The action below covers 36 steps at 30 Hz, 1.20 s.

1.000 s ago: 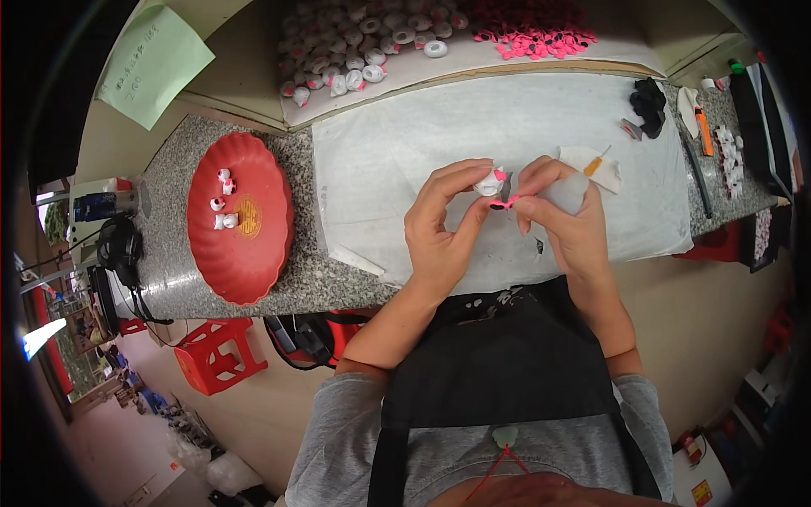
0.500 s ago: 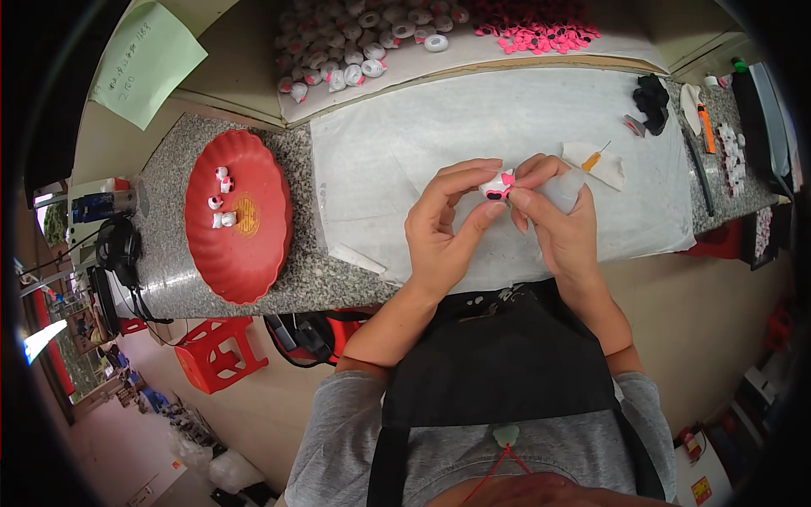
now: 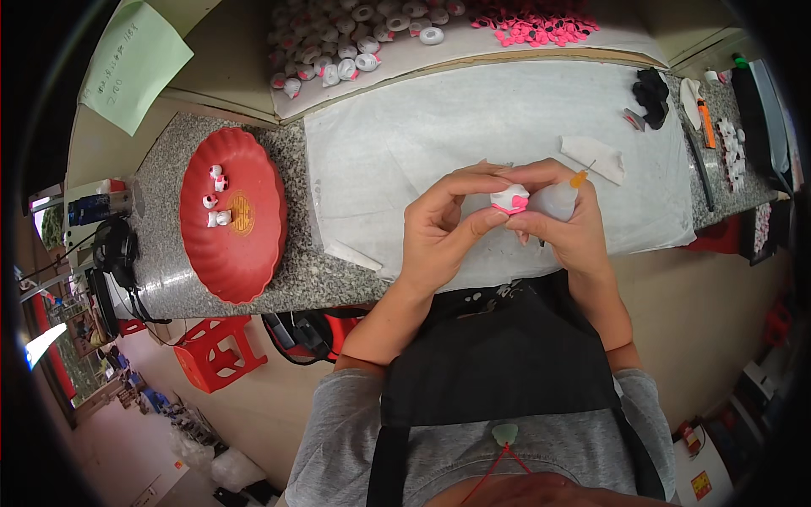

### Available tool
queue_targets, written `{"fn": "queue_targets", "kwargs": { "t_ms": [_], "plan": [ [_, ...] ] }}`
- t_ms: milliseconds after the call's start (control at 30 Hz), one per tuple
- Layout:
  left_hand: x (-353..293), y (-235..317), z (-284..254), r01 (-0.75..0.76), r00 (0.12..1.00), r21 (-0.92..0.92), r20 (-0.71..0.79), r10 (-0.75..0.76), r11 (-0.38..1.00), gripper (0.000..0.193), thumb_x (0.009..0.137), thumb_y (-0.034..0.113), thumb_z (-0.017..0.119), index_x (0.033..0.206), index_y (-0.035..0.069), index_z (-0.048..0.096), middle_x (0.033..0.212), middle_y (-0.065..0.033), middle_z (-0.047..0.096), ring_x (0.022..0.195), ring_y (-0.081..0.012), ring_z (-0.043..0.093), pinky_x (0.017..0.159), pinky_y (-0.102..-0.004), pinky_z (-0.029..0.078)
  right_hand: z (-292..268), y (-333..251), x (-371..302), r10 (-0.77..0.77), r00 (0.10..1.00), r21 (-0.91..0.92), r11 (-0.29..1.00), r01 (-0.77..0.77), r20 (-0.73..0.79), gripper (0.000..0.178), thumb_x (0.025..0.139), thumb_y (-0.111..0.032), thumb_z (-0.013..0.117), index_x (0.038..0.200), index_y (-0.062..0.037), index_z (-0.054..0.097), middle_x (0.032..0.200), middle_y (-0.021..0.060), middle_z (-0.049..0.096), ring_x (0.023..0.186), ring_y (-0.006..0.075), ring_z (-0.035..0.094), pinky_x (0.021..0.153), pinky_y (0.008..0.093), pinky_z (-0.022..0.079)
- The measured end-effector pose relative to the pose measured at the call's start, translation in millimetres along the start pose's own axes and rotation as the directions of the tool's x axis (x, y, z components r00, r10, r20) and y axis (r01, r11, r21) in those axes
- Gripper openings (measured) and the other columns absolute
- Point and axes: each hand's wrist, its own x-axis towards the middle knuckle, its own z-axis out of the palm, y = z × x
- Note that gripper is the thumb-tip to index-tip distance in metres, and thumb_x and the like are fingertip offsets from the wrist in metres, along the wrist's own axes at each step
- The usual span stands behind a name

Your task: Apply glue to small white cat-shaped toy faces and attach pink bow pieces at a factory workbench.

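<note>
Speckled counter (image 3: 304,262), white sheet (image 3: 405,118) beneath handheld figurine (image 3: 510,198)

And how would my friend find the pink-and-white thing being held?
Start at the pale sheet spread over the speckled counter. Above its near part, the left hand and right hand are close together. Between them is the small rounded figure, white with bright pink parts, unlike the cloudy bottle with an orange tip beside it.

The white-and-pink figure (image 3: 509,198) looks smooth, the red tray (image 3: 241,270) plastic, the counter (image 3: 319,281) glossy stone
</note>
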Motion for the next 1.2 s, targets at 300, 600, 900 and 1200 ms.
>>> {"fn": "queue_targets", "kwargs": {
  "t_ms": [300, 600, 900, 1200],
  "plan": [
    [-1.2, -2.0, -1.2, -0.053, 0.996, 0.072, 0.077, 0.047, 0.996, 0.020, 0.068, -0.002, 0.058, 0.088, 0.000, 0.055, 0.091, -0.0107, 0.056, 0.091, -0.0199, 0.050, 0.092, -0.0402, 0.027, -3.7, 2.5, -5.6, -0.011, 1.000, 0.083, 0.996, 0.011, 0.002, 0.025, 0.061, 0.002, 0.064, 0.085, 0.0027, 0.056, 0.071, 0.0064, 0.053, 0.060, 0.0091, 0.048, 0.047, 0.0194, 0.040],
    [-2.2, -0.1, -1.5, -0.042, 0.996, 0.074, 0.078, 0.036, 0.996, 0.018, 0.067, 0.000, 0.060, 0.084, 0.003, 0.057, 0.090, -0.0108, 0.056, 0.089, -0.0200, 0.051, 0.092, -0.0414, 0.026, -4.1, 6.8, -8.5, -0.037, 0.999, 0.097, 0.995, 0.036, 0.015, 0.023, 0.061, 0.002, 0.064, 0.083, 0.0028, 0.056, 0.065, 0.0061, 0.053, 0.055, 0.0097, 0.049, 0.047, 0.0201, 0.039],
    [-2.7, -0.5, -1.7, 0.024, 1.000, 0.007, 0.012, -0.024, 1.000, 0.019, 0.071, 0.000, 0.057, 0.090, -0.001, 0.054, 0.089, -0.0102, 0.056, 0.089, -0.0163, 0.051, 0.093, -0.0380, 0.026, -1.0, 2.2, -5.3, 0.043, 0.999, 0.099, 0.994, -0.043, 0.003, 0.029, 0.064, 0.001, 0.061, 0.091, 0.0036, 0.052, 0.077, 0.0106, 0.055, 0.057, 0.0105, 0.050, 0.046, 0.0205, 0.040],
    [-3.1, 3.3, 1.4, 0.135, 0.990, -0.006, -0.037, -0.135, 0.991, 0.023, 0.072, -0.002, 0.055, 0.094, -0.004, 0.051, 0.089, -0.0110, 0.055, 0.087, -0.0159, 0.052, 0.081, -0.0291, 0.037, 0.9, 5.6, -4.8, -0.024, 0.999, 0.010, 1.000, 0.024, -0.038, 0.026, 0.067, 0.002, 0.054, 0.093, 0.0047, 0.049, 0.084, 0.0137, 0.055, 0.057, 0.0124, 0.052, 0.046, 0.0211, 0.042]
  ]
}}
